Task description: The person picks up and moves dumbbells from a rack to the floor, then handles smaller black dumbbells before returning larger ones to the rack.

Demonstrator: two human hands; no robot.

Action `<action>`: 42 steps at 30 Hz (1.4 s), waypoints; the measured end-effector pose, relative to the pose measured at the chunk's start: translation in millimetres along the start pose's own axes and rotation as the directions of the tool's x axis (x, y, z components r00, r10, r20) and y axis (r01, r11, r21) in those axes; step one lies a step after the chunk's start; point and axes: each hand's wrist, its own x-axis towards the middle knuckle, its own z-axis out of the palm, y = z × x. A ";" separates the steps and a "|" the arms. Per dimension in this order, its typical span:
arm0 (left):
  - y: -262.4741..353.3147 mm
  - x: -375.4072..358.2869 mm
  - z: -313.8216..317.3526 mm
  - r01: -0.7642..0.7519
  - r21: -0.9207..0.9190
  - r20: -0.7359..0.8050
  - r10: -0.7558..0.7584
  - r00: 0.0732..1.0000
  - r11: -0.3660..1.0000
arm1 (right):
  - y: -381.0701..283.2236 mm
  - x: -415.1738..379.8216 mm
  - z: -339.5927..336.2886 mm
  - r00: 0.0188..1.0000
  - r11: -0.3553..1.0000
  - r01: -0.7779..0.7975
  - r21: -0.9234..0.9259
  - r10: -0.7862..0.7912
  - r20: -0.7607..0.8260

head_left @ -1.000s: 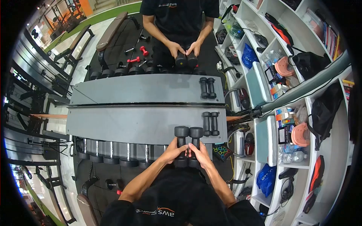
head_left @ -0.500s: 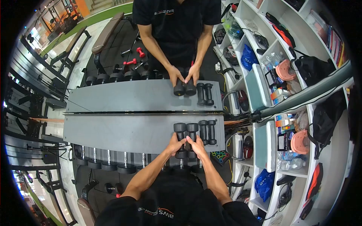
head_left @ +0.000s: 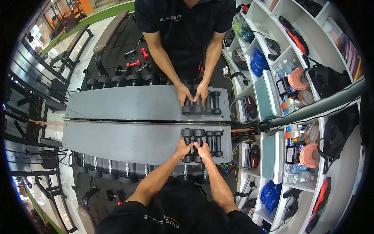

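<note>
A pair of black dumbbells lies side by side, lengthwise away from me, near the right end of a grey board (head_left: 117, 136). My left hand (head_left: 183, 149) is closed around the handle of the left dumbbell (head_left: 187, 133). Around the handle of the right dumbbell (head_left: 199, 133) my right hand (head_left: 203, 151) is closed, its thumb close to the other thumb. Two slimmer black dumbbells stand in line to the right, the nearer one (head_left: 209, 141) beside my right hand and the outer one (head_left: 218, 143) by the board's end. My fingers' undersides are hidden.
A mirror behind the board reflects my arms (head_left: 167, 58) and the dumbbells. Below the front edge sits a rack row of larger dumbbells (head_left: 127, 177). White shelves (head_left: 304, 183) with bottles, bags and a blue bag (head_left: 270, 195) rise on the right.
Both hands have moved forward and down with the two dumbbells, which now sit further onto the board, level with the slimmer pair. My view has shifted slightly.
</note>
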 end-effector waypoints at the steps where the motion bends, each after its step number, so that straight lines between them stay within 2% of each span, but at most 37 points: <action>1: -3.6 5.0 2.1 -0.006 0.020 -0.014 0.006 1.000 1.000 | 5.1 6.5 -0.5 1.000 1.000 0.005 0.020 -0.005 0.016; 5: 5.2 4.0 3.8 0.007 0.180 -0.064 0.005 0.998 0.984 | 16.6 21.8 1.8 1.000 1.000 0.011 0.001 -0.011 -0.011; 11: 5.6 11.7 4.2 0.057 0.210 -0.071 -0.042 0.997 0.976 | 0.5 9.8 1.6 0.996 0.993 -0.018 -0.115 0.007 -0.093; 15: -5.6 21.8 4.2 -0.022 0.364 -0.082 0.055 0.995 0.931 | 2.0 13.0 4.5 0.991 0.994 0.004 -0.113 -0.019 -0.131; 17: -15.4 30.2 7.5 -0.079 0.468 -0.089 0.136 0.987 0.880 | 10.7 16.0 5.0 0.990 0.978 0.013 -0.210 -0.041 -0.133; 20: 11.9 16.2 -5.4 -0.137 0.647 0.009 0.172 0.985 0.750 | 15.7 17.7 8.5 0.973 0.948 0.073 -0.310 -0.136 -0.187; 22: 15.3 12.0 -10.9 -0.152 0.665 0.043 0.166 0.985 0.731 | 14.4 14.8 12.0 0.960 0.942 0.081 -0.325 -0.162 -0.228; 26: 9.4 11.8 -11.3 -0.157 0.701 0.060 0.162 0.985 0.695 | 20.7 14.7 9.8 0.939 0.865 0.150 -0.479 -0.277 -0.206; 30: -4.0 10.4 -11.2 -0.086 0.581 0.073 0.054 0.996 0.810 | -1.1 -16.9 -2.8 0.933 0.808 0.167 -0.566 -0.315 -0.175; 33: -0.1 0.0 -10.4 -0.041 0.609 0.039 0.021 0.999 0.792 | 17.7 -13.4 4.5 0.899 0.748 0.212 -0.628 -0.402 -0.175; 36: 3.8 3.3 -12.2 -0.014 0.647 0.077 -0.048 0.996 0.762 | 32.7 -5.9 12.7 0.879 0.748 0.207 -0.631 -0.426 -0.216; 39: 7.2 -4.2 -15.8 0.019 0.588 0.085 -0.086 0.993 0.808 | 44.4 -3.4 9.0 0.802 0.737 0.338 -0.585 -0.551 -0.230; 42: -15.6 -5.8 -13.5 -0.025 0.554 0.065 -0.013 0.998 0.832 | 55.3 -0.4 5.1 0.789 0.754 0.417 -0.507 -0.578 -0.210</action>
